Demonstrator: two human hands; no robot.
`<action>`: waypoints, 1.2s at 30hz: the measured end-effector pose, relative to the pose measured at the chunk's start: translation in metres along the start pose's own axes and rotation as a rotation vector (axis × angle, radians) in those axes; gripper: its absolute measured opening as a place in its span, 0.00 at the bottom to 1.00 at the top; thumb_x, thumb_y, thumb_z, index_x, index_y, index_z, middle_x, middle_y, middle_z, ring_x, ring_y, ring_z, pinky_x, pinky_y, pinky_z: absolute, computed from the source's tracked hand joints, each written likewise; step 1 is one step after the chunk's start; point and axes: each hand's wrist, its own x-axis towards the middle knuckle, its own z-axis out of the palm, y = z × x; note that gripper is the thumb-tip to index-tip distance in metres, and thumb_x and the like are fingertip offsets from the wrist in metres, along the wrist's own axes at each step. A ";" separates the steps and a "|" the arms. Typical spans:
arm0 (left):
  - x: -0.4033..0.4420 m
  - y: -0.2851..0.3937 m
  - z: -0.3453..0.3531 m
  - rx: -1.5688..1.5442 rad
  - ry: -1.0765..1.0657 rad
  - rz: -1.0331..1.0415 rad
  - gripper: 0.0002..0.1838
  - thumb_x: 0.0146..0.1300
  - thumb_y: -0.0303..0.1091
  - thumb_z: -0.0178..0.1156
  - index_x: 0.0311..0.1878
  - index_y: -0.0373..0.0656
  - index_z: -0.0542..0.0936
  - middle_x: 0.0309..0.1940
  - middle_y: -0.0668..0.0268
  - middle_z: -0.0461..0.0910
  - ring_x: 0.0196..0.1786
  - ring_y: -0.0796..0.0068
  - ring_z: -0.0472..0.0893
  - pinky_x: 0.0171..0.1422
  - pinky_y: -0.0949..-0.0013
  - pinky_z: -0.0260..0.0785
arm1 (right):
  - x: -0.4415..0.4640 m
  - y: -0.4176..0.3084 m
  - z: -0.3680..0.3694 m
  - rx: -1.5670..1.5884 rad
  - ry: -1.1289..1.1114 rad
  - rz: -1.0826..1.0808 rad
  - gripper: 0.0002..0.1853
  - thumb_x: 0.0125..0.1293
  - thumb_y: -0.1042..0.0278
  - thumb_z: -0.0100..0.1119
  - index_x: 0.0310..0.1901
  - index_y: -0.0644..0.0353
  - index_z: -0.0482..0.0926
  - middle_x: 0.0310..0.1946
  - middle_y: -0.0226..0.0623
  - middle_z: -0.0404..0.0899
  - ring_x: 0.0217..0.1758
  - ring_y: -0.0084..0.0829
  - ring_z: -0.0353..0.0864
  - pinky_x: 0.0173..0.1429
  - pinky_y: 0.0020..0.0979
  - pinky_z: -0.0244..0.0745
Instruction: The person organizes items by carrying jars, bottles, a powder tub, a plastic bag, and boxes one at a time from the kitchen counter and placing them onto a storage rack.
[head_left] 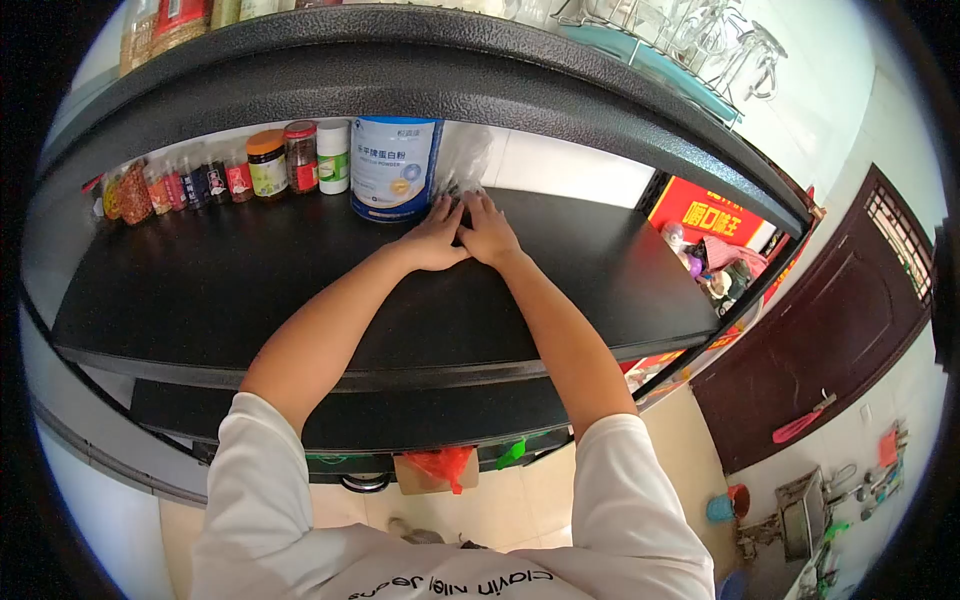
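Note:
On the black shelf, my arms reach to the back, hands side by side and touching. My left hand and my right hand have their fingers closed on the lower part of a clear plastic bag. The bag's contents are hard to make out, and my fingertips are partly hidden. Just left of the bag stands a large blue and white tin of protein powder, upright and close to my left fingers.
Left of the tin are a white bottle with a green label, a red-lidded jar, an orange-lidded jar and several small spice bottles. An upper shelf edge overhangs. Red boxes stand at right.

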 end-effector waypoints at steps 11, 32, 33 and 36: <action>-0.050 0.063 -0.036 0.124 0.041 0.265 0.54 0.53 0.42 0.66 0.73 0.30 0.43 0.75 0.45 0.36 0.78 0.55 0.37 0.80 0.55 0.35 | -0.076 -0.020 -0.035 0.179 0.011 -0.018 0.32 0.65 0.60 0.52 0.66 0.63 0.54 0.59 0.61 0.68 0.61 0.58 0.69 0.61 0.46 0.68; -0.328 0.315 0.127 -0.486 0.237 0.536 0.38 0.56 0.22 0.59 0.71 0.43 0.60 0.71 0.59 0.59 0.75 0.48 0.52 0.75 0.44 0.46 | -0.509 -0.085 -0.153 0.236 0.283 -0.004 0.16 0.60 0.73 0.59 0.49 0.67 0.76 0.51 0.53 0.76 0.56 0.51 0.75 0.61 0.44 0.69; -0.334 0.330 0.136 -0.496 0.213 0.559 0.38 0.57 0.22 0.59 0.72 0.43 0.60 0.71 0.60 0.60 0.75 0.47 0.53 0.75 0.43 0.46 | -0.534 -0.085 -0.156 0.250 0.317 0.083 0.15 0.59 0.73 0.60 0.48 0.67 0.77 0.49 0.52 0.78 0.53 0.51 0.76 0.59 0.43 0.70; -0.351 0.379 0.162 -0.515 0.152 0.667 0.28 0.57 0.23 0.60 0.63 0.44 0.70 0.60 0.61 0.72 0.68 0.52 0.65 0.73 0.45 0.51 | -0.609 -0.085 -0.156 0.224 0.462 0.263 0.11 0.57 0.74 0.63 0.42 0.66 0.80 0.42 0.48 0.81 0.47 0.48 0.79 0.55 0.41 0.72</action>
